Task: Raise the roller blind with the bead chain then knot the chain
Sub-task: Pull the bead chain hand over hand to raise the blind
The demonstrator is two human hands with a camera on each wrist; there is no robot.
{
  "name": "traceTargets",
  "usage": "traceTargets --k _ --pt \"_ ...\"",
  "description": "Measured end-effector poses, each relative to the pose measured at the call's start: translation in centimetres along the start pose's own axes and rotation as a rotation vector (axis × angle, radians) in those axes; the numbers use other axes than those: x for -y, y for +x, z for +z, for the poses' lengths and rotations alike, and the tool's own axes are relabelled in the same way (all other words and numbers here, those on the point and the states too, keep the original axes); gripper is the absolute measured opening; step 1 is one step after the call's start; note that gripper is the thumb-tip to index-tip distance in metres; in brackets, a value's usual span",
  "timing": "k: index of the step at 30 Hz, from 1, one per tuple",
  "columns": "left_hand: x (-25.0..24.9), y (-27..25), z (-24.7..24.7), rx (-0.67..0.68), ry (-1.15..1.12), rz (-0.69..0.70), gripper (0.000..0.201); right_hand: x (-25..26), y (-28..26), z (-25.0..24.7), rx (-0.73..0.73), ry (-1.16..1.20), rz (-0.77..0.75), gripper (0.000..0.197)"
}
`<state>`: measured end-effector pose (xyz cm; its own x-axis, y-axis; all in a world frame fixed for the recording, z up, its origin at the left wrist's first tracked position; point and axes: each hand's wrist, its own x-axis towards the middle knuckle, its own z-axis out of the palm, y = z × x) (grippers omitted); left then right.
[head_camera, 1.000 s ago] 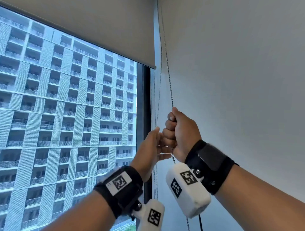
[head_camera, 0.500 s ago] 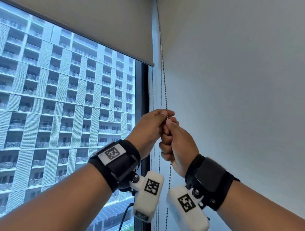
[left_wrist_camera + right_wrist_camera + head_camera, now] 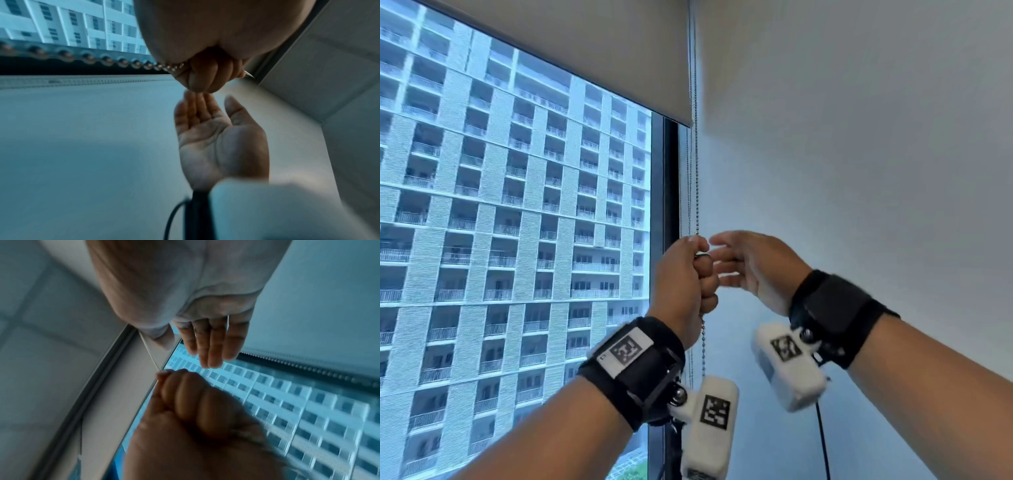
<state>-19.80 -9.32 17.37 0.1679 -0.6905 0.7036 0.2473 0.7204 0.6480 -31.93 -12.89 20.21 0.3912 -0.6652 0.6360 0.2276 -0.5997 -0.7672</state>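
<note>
The grey roller blind (image 3: pixel 585 51) covers the top of the window, its bottom edge ending at the upper right. The bead chain (image 3: pixel 696 171) hangs down beside the blind's right edge. My left hand (image 3: pixel 700 270) grips the chain in a fist, and the chain runs out below it (image 3: pixel 703 342). In the left wrist view the curled fingers (image 3: pixel 205 76) hold the beads (image 3: pixel 107 60). My right hand (image 3: pixel 726 257) is just right of the fist, fingers straight, palm (image 3: pixel 218 138) bare, holding nothing. The right wrist view shows its straight fingers (image 3: pixel 211 340) above the left fist (image 3: pixel 185 402).
A dark window frame (image 3: pixel 669 192) stands just left of the chain. Through the glass is a tall apartment block (image 3: pixel 500 222). A plain white wall (image 3: pixel 859 154) fills the right side. A black cable (image 3: pixel 823 442) hangs from the right wrist camera.
A second ago my right hand gripped the chain and the left was open beside it. The left hand then took hold, and the right has let go and opened.
</note>
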Motion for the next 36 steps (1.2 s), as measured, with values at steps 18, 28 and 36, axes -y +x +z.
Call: traceTargets --k 18,28,36 --pt "2.1 -0.8 -2.6 0.091 0.381 -0.041 0.042 0.1 0.1 4.2 -0.219 0.197 -0.089 0.027" --pt "-1.8 1.9 -1.6 0.160 0.301 -0.014 0.042 -2.7 -1.9 5.3 -0.160 0.153 -0.088 0.032" --pt "-2.6 1.7 1.0 0.023 0.016 -0.099 0.020 -3.4 -3.5 4.6 -0.063 0.053 -0.062 0.032"
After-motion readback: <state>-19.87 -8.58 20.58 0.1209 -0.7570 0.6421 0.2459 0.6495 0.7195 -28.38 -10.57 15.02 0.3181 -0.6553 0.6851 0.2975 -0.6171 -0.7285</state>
